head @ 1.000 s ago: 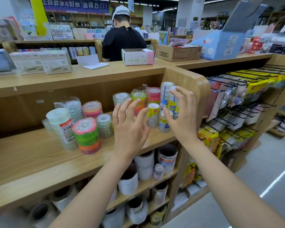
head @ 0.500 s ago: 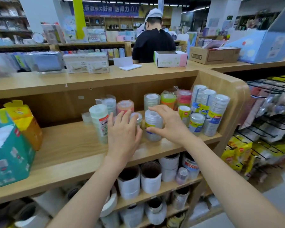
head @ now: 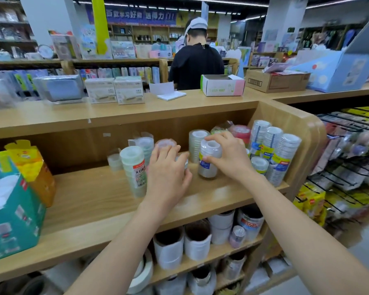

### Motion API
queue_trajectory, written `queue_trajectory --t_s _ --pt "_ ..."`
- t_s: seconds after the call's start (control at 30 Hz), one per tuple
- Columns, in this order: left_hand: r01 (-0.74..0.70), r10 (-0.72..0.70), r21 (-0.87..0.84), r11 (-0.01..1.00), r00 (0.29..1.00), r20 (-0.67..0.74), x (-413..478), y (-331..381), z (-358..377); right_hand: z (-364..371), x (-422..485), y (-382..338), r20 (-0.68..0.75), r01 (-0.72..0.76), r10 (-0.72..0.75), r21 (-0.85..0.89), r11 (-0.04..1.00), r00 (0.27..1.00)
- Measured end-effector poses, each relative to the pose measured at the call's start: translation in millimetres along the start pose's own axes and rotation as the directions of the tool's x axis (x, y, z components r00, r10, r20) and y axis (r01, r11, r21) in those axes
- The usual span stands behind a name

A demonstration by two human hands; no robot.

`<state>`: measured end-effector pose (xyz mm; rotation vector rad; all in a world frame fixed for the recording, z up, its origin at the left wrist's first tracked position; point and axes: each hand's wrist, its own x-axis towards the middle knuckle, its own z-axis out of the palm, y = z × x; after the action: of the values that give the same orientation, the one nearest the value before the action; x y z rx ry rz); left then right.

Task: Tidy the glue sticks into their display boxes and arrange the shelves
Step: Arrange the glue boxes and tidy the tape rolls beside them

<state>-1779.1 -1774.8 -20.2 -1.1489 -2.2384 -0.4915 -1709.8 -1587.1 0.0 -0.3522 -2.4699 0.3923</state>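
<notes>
On the wooden shelf (head: 98,201) stand several wrapped stacks of clear and coloured tape rolls. My right hand (head: 228,158) grips a clear tape stack with a blue label (head: 209,160) at mid-shelf. My left hand (head: 168,175) is curled round another tape stack (head: 184,162) that it almost wholly hides. A tall clear stack with a red label (head: 134,169) stands just left of my left hand. Three tall stacks with yellow labels (head: 275,150) lean at the shelf's right end. A teal display box (head: 11,218) and a yellow-orange box (head: 33,167) sit at the left end.
The lower shelf holds wide white tape rolls (head: 183,245). A hook rack of hanging packets (head: 349,158) is to the right. On the counter top sit white boxes (head: 115,90), a cardboard box (head: 275,80) and a pink-green box (head: 221,85). A person in black (head: 195,62) stands behind it.
My view swung left, bringing the teal and yellow boxes into sight. My right hand came from the tall stacks at the right end to grip the blue-labelled stack; my left hand closed on another stack.
</notes>
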Motion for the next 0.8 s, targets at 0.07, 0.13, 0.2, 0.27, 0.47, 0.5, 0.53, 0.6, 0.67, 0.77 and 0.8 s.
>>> queue_trajectory --t_s 0.07,0.13,0.2,0.27,0.47,0.5,0.53,0.6,0.67,0.77,0.8 --pt "-0.022 0.022 -0.007 1.0 0.999 0.049 11 10 -2 -8 10 4 0.016 -0.017 0.017 -0.01 1.0 1.0" --pt "-0.022 0.02 0.015 1.0 0.994 0.108 21 20 -4 -16 18 9 0.04 -0.043 0.043 -0.009 0.999 0.998" --pt "-0.007 -0.002 0.056 0.998 0.985 0.171 29 27 -4 -21 25 14 0.072 -0.068 0.068 -0.009 0.998 0.995" --pt "0.009 -0.027 0.079 0.997 0.975 0.221 34 31 -1 -21 29 20 0.114 -0.083 0.085 -0.026 0.996 0.99" --pt "-0.021 0.019 0.004 1.0 0.955 0.295 45 48 14 -19 34 31 0.169 -0.089 0.102 -0.087 0.992 0.98" --pt "-0.013 0.02 -0.025 1.0 0.952 0.305 48 49 17 -19 35 32 0.174 -0.092 0.106 -0.085 0.992 0.979" --pt "0.003 0.018 -0.065 0.998 0.948 0.317 50 51 20 -19 35 33 0.183 -0.099 0.112 -0.077 0.992 0.977" --pt "0.054 0.006 -0.171 0.984 0.945 0.328 53 54 27 -19 35 37 0.206 -0.102 0.112 -0.058 0.993 0.972" --pt "0.131 -0.028 -0.287 0.949 0.942 0.335 55 56 34 -21 34 43 0.238 -0.091 0.091 -0.014 0.996 0.967" --pt "0.204 -0.084 -0.393 0.897 0.949 0.303 60 59 44 -30 36 51 0.18 -0.033 0.022 0.054 0.998 0.983" --pt "0.199 -0.086 -0.403 0.893 0.955 0.283 62 61 48 -35 38 53 0.125 -0.005 -0.003 0.057 0.998 0.992"
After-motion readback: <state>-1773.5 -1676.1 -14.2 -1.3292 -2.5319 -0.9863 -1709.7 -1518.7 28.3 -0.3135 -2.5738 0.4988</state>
